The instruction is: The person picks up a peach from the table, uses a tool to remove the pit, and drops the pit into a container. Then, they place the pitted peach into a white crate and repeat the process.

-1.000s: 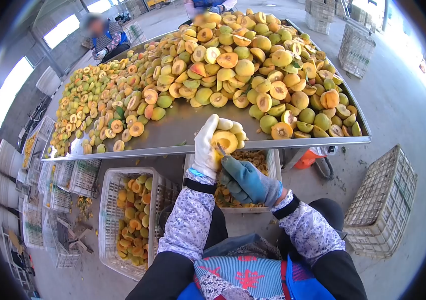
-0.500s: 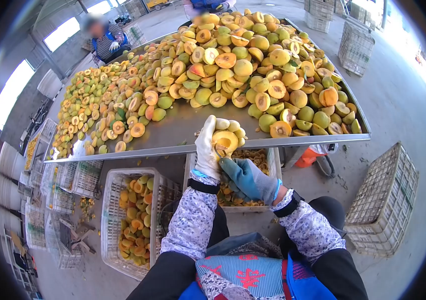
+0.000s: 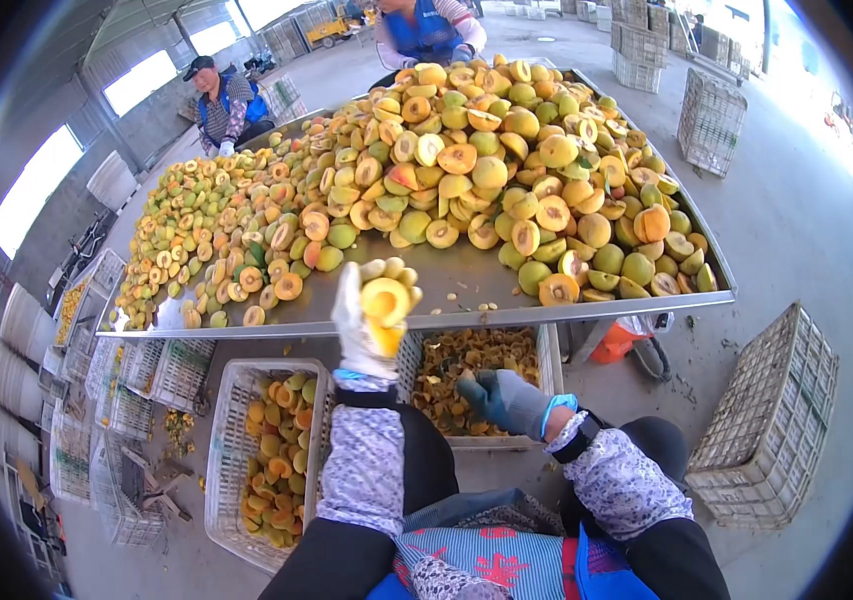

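My left hand, in a whitish glove, is raised at the table's front edge. It is closed around a yellow peach half, whose hollow faces me. My right hand, in a blue-grey glove, is closed and sits lower, over a crate of brownish-yellow fruit scraps. What its fingers grip is hidden. Beyond my hands, a big heap of halved peaches covers much of the metal table.
Left of my legs stands a white crate of peach halves. A worn crate is on the right. Two co-workers are across the table: one person at far left, another behind the heap. White buckets line the left.
My hands have parted. The left has moved left with the peach half, and the right has dropped down over the scrap crate. A metal tool tip seen at the fruit is out of sight.
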### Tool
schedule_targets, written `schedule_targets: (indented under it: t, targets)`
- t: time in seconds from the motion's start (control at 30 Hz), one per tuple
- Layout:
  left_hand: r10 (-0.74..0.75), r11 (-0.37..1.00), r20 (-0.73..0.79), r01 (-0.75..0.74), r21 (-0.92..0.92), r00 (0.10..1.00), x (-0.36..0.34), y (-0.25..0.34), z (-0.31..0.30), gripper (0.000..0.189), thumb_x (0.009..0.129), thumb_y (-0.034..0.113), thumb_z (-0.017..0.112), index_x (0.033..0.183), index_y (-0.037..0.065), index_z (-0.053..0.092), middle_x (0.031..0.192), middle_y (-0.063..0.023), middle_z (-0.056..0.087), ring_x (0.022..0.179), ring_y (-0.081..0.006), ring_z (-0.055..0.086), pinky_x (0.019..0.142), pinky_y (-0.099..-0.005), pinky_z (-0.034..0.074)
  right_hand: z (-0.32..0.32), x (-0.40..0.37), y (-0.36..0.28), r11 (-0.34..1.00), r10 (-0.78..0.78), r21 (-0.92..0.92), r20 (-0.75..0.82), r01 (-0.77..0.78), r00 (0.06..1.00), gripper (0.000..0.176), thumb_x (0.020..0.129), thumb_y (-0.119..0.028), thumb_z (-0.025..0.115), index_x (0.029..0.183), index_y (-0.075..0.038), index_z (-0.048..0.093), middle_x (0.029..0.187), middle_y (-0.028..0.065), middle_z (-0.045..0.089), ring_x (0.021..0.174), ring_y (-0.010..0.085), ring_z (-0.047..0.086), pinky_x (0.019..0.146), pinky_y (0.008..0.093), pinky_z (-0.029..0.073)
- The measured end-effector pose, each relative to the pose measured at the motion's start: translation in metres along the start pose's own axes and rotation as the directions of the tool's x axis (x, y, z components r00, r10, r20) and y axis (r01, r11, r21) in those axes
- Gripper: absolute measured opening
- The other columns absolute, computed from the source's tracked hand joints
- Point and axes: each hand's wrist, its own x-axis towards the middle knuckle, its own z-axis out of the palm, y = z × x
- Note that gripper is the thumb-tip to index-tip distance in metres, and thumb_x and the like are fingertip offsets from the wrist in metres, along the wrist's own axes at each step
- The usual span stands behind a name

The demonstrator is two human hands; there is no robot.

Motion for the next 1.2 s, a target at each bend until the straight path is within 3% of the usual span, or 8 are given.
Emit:
schedule_targets:
  t: [0.1,0.17,0.2,0.37,0.7,0.93,1.07,1.2]
  targets:
    - [0.15,0.795,-0.17,-0.016,0.607,0.974,-0.02,0.064,-0.042,0.04,0.104,0.038,0.054,0.095,0.001,0.068,0.094,-0.0131,0.074,0.083,-0.0227,0.072,0.075,-0.0357,0.059,-0.019,0.0,-0.002,0.969,-0.051,-0.248,-0.157,0.011,0.986,0.04,0.099,-0.04,0.057,0.102,-0.003,0.071,0.094,0.0276,0.069,0.09,0.0463,0.066,0.077,0.0504,0.053]
    - [0.301,-0.047,-0.103,0.122,0.991,0.948,-0.021,0.095,-0.091,0.027,0.094,0.023,0.063,0.095,-0.003,0.073,0.086,-0.0155,0.075,0.076,-0.0225,0.072,0.075,-0.0337,0.056,-0.017,0.005,-0.005,0.971,-0.15,-0.22,-0.255,0.093,0.955,0.038,0.099,-0.038,0.058,0.101,-0.002,0.07,0.087,0.0252,0.07,0.086,0.0455,0.067,0.074,0.0506,0.053]
    - [0.401,-0.149,0.012,0.052,0.987,0.916,-0.024,0.097,-0.095,0.023,0.091,0.02,0.066,0.101,0.001,0.074,0.091,-0.0159,0.075,0.083,-0.0225,0.072,0.08,-0.0351,0.055,-0.015,0.007,-0.008,0.968,-0.195,-0.214,-0.301,0.133,0.934,0.037,0.1,-0.037,0.059,0.101,-0.001,0.07,0.084,0.0239,0.07,0.084,0.0451,0.067,0.072,0.0507,0.052]
    - [0.191,-0.078,0.405,-0.397,0.915,0.894,0.034,0.047,-0.026,0.035,0.091,0.026,0.066,0.12,0.007,0.069,0.119,-0.0149,0.071,0.107,-0.0278,0.068,0.096,-0.0353,0.051,-0.016,0.009,-0.029,0.972,-0.225,-0.105,-0.15,0.211,0.963,0.038,0.098,-0.037,0.059,0.104,-0.001,0.068,0.088,0.0277,0.068,0.088,0.0468,0.065,0.077,0.0507,0.052]
    - [-0.326,-0.644,0.07,-0.276,0.714,0.943,0.154,-0.035,0.037,0.049,0.088,0.019,0.059,0.137,0.014,0.056,0.15,-0.0159,0.05,0.133,-0.036,0.052,0.107,-0.0476,0.044,-0.025,0.008,-0.015,0.93,-0.346,-0.186,-0.164,0.316,0.924,0.025,0.094,-0.027,0.068,0.095,-0.002,0.067,0.081,0.0236,0.069,0.078,0.0439,0.068,0.066,0.0495,0.053]
    - [-0.441,-0.394,0.15,-0.342,0.853,0.885,0.114,-0.002,0.022,0.067,0.077,0.036,0.078,0.133,0.006,0.057,0.115,-0.0183,0.068,0.11,-0.0339,0.065,0.095,-0.0422,0.051,-0.024,0.008,-0.033,0.923,-0.384,-0.106,-0.207,0.37,0.9,0.026,0.096,-0.027,0.066,0.098,-0.001,0.065,0.081,0.0269,0.066,0.078,0.0444,0.067,0.065,0.0478,0.051]
    - [-0.476,0.715,0.229,0.222,0.663,0.849,0.078,0.014,-0.003,0.055,0.095,0.03,0.067,0.141,0.005,0.052,0.128,-0.0134,0.064,0.115,-0.0273,0.064,0.093,-0.0373,0.054,-0.032,0.013,-0.045,0.904,-0.33,0.149,-0.352,0.4,0.876,0.026,0.099,-0.027,0.062,0.099,-0.001,0.062,0.077,0.0253,0.063,0.066,0.0372,0.063,0.064,0.0438,0.049]
    - [-0.267,0.959,0.504,0.277,0.056,0.822,0.026,-0.002,0.014,0.055,0.1,0.028,0.055,0.145,-0.002,0.045,0.142,-0.0241,0.053,0.127,-0.0334,0.057,0.103,-0.0456,0.049,-0.03,0.023,-0.057,0.861,-0.334,0.183,-0.5,0.474,0.799,0.027,0.101,-0.027,0.06,0.1,0.0,0.061,0.076,0.023,0.063,0.064,0.0326,0.06,0.063,0.0419,0.048]
